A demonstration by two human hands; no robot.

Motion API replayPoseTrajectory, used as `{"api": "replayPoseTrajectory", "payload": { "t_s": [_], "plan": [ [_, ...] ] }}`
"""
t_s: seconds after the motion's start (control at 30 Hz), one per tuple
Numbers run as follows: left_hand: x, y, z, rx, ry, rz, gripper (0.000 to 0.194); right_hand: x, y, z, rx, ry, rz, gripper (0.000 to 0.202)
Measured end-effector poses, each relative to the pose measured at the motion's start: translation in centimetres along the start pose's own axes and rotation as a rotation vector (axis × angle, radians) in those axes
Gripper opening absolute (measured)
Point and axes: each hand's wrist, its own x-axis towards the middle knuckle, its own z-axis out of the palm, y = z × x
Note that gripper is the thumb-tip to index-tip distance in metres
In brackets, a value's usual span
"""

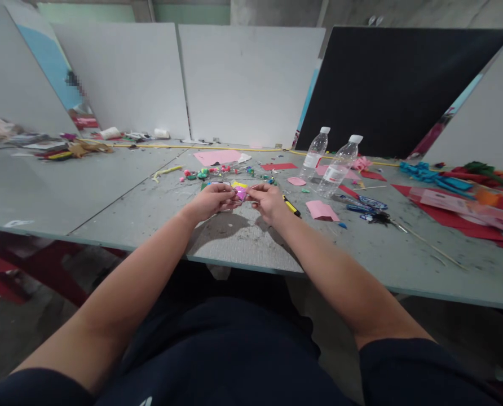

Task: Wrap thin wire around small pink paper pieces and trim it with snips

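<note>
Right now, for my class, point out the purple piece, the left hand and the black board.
Purple piece [240,193]: head view, on its visible middle.
Left hand [208,202]: head view, on the back of the hand.
Black board [397,84]: head view, on its front face.

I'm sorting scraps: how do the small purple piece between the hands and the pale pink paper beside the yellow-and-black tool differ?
The small purple piece is held between left hand and right hand; the pale pink paper lies on the table. The piece is more vivid and smaller than the paper.
</note>
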Motion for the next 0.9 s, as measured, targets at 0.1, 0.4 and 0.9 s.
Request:
{"api": "replayPoseTrajectory", "payload": {
  "t_s": [0.1, 0.4, 0.9],
  "plan": [
    [0.2, -0.2, -0.1, -0.011, -0.015, 0.012, 0.010, -0.3, 0.1, 0.1, -0.014, -0.004, 0.036, 0.023],
    [0.2, -0.5, -0.2, 0.008, -0.063, 0.034, 0.007, -0.1, 0.4, -0.1, -0.088, -0.048, 0.018, 0.027],
    [0.2, -0.3, -0.1, 0.165, -0.025, 0.081, 0.028, 1.0, 0.7, -0.8, -0.139, -0.100, -0.031, 0.038]
  ]
}}
